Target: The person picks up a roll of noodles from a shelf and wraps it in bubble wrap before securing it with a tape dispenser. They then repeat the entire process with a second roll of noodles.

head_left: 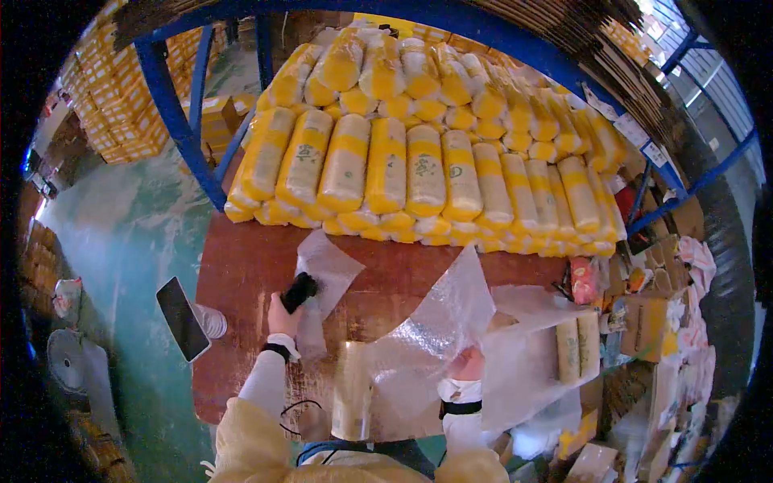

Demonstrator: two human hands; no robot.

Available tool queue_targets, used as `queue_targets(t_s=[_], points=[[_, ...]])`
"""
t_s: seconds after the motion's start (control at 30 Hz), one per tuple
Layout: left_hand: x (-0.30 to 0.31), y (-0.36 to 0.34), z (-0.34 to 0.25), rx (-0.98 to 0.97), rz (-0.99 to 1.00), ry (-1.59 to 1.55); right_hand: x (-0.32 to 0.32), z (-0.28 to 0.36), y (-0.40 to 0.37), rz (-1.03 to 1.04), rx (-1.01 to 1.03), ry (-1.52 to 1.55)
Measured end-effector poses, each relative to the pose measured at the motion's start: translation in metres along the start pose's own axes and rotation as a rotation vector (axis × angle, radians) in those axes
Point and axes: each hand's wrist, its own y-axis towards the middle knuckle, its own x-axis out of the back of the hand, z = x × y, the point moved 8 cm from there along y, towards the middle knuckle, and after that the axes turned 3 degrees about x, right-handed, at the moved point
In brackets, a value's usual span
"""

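My left hand is closed around a small black object whose kind I cannot make out. Under and beside it lies a piece of clear plastic wrap. My right hand grips a sheet of clear bubble wrap, partly covering the fingers. The sheet rises to a point in front of the hand and spreads leftward over the table. Between my hands, near the front edge, lies a pale noodle-like cylindrical pack, its right side against the bubble wrap.
Yellow-and-white cylindrical packs are stacked across the back of the red-brown table. A tablet leans against a white roll at left. More bubble wrap and two packs lie at right. Blue rack posts frame the table.
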Motion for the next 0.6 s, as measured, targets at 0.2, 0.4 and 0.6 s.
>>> queue_targets(t_s=[0.2,0.4,0.6], points=[[0.048,0.001,-0.004,-0.185,-0.219,0.253,-0.010,-0.019,-0.012,0.190,0.259,-0.452],[0.049,-0.014,-0.058,-0.239,-0.174,0.310,-0.027,-0.060,-0.027,0.072,-0.515,0.541],[-0.024,-0.003,-0.041,-0.040,0.014,0.451,-0.033,-0.017,-0.036,0.329,-0.230,0.232]])
